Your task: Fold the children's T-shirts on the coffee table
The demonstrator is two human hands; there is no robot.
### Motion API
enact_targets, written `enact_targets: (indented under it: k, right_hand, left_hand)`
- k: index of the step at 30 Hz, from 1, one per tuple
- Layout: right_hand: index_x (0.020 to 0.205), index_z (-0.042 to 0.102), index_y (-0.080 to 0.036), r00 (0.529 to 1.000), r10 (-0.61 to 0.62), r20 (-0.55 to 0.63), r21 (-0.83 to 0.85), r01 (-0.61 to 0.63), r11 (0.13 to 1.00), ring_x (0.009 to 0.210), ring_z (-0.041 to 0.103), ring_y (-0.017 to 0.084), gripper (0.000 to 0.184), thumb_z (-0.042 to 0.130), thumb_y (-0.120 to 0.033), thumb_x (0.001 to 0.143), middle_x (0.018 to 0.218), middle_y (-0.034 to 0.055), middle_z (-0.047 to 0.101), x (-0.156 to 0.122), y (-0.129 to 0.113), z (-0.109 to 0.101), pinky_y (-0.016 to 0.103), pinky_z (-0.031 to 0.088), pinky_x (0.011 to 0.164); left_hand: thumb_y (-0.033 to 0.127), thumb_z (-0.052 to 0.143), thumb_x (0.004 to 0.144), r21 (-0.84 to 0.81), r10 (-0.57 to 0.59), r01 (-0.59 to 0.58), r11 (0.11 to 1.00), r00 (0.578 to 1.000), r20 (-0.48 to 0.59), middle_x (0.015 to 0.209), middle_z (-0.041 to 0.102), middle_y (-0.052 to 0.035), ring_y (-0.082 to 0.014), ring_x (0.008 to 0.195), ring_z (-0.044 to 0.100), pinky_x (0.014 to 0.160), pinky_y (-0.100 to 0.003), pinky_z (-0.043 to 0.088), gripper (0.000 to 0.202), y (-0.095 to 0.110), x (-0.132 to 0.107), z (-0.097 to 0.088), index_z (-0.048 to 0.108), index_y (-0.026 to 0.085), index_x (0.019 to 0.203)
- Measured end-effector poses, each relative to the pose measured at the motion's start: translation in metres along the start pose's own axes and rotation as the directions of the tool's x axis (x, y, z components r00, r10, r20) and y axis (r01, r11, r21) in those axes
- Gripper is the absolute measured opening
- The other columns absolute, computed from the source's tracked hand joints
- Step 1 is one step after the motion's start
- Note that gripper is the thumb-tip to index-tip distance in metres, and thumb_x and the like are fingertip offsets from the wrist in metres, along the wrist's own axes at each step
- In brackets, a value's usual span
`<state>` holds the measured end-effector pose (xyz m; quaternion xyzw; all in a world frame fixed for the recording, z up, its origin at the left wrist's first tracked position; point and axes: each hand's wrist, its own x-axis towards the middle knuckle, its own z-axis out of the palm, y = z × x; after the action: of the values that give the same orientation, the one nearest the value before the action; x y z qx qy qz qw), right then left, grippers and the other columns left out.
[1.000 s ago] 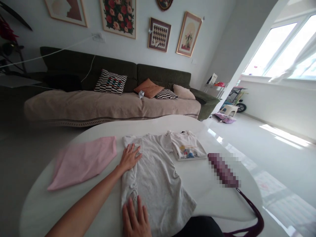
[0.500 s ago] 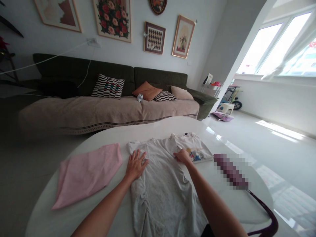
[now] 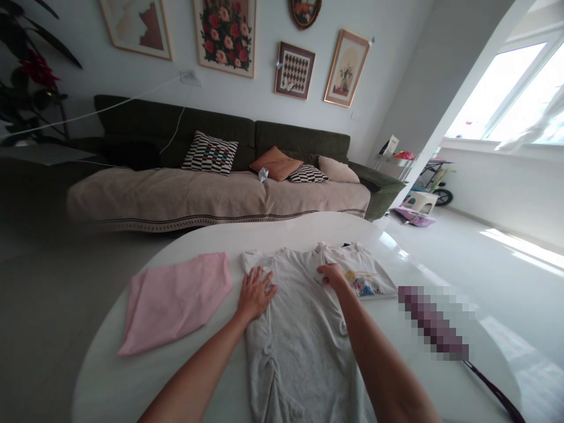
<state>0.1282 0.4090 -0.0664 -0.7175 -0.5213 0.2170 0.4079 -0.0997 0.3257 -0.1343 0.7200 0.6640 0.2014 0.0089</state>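
A grey T-shirt (image 3: 299,329) lies spread on the white round table (image 3: 220,235). My left hand (image 3: 255,292) rests flat on its left shoulder with the fingers spread. At the shirt's right shoulder my right hand (image 3: 332,276) has its fingers curled and pinches the sleeve edge. Just right of that hand sits a folded white T-shirt with a colourful print (image 3: 365,276). A folded pink garment (image 3: 176,299) lies to the left of the grey shirt.
A blurred dark purple object (image 3: 434,323) with a strap lies at the table's right side. Beyond the table stands a dark green sofa (image 3: 220,164) with a beige cover and several cushions. Framed pictures hang on the wall; a bright window is at the right.
My right hand has gone from the shirt's lower hem up to its right shoulder and closed on the sleeve. My left hand stays flat on the left shoulder. The view shifted slightly.
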Motion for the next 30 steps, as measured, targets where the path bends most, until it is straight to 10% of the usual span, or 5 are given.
enact_targets:
  k: [8, 15, 23, 26, 30]
  right_hand:
    - [0.089, 0.058, -0.01, 0.94, -0.332, 0.076, -0.13, 0.339, 0.932, 0.094, 0.049, 0.02, 0.026, 0.039, -0.005, 0.073, 0.091, 0.0097, 0.058, -0.022, -0.023, 0.02, 0.033, 0.037, 0.082]
    - [0.097, 0.057, -0.022, 0.664, -0.624, 0.412, 0.044, 0.669, 0.742, 0.093, 0.055, 0.015, 0.026, 0.054, -0.02, 0.072, 0.1, 0.0036, 0.06, -0.087, -0.024, 0.028, 0.025, 0.041, 0.081]
    - [0.102, 0.053, -0.017, 0.856, -0.275, 0.437, -0.289, 0.423, 0.859, 0.073, 0.059, 0.019, 0.036, 0.051, -0.038, 0.074, 0.078, 0.004, 0.061, -0.118, 0.108, -0.112, 0.031, 0.045, 0.069]
    - [0.079, 0.056, -0.019, 0.837, -0.205, 0.508, -0.351, 0.419, 0.837, 0.057, 0.054, 0.015, 0.016, 0.05, -0.034, 0.073, 0.059, -0.0016, 0.054, -0.14, 0.117, -0.129, 0.026, 0.043, 0.056]
    - [0.072, 0.05, -0.02, 0.836, -0.436, 0.332, -0.409, 0.544, 0.733, 0.067, 0.057, 0.015, 0.008, 0.043, -0.019, 0.075, 0.074, 0.0025, 0.056, -0.174, 0.098, -0.127, 0.024, 0.044, 0.06]
  left_hand:
    - [0.057, 0.025, 0.084, 0.055, -0.005, 0.005, 0.998, 1.0, 0.007, 0.141, 0.032, -0.0064, -0.0276, 0.13, 0.022, 0.102, -0.044, 0.02, 0.055, 0.002, -0.001, 0.0, 0.034, 0.032, 0.132]
    - [0.052, 0.028, 0.086, 0.06, 0.015, -0.014, 0.998, 1.0, -0.019, 0.14, 0.033, -0.0063, -0.0266, 0.129, 0.024, 0.102, -0.044, 0.02, 0.05, 0.002, -0.002, -0.003, 0.037, 0.031, 0.131]
    - [0.054, 0.031, 0.084, 0.034, -0.013, 0.013, 0.999, 1.0, -0.002, 0.14, 0.033, -0.0049, -0.0273, 0.129, 0.023, 0.102, -0.045, 0.02, 0.052, 0.002, 0.001, 0.002, 0.039, 0.031, 0.13]
    - [0.054, 0.031, 0.084, 0.032, -0.014, 0.014, 0.999, 1.0, 0.006, 0.141, 0.032, -0.0048, -0.0274, 0.13, 0.022, 0.102, -0.045, 0.02, 0.053, 0.003, 0.002, 0.001, 0.04, 0.03, 0.129]
    - [0.054, 0.032, 0.084, 0.026, -0.016, 0.016, 1.0, 1.0, 0.022, 0.141, 0.031, -0.0038, -0.0271, 0.13, 0.021, 0.103, -0.045, 0.018, 0.052, 0.005, 0.001, -0.001, 0.04, 0.03, 0.129]
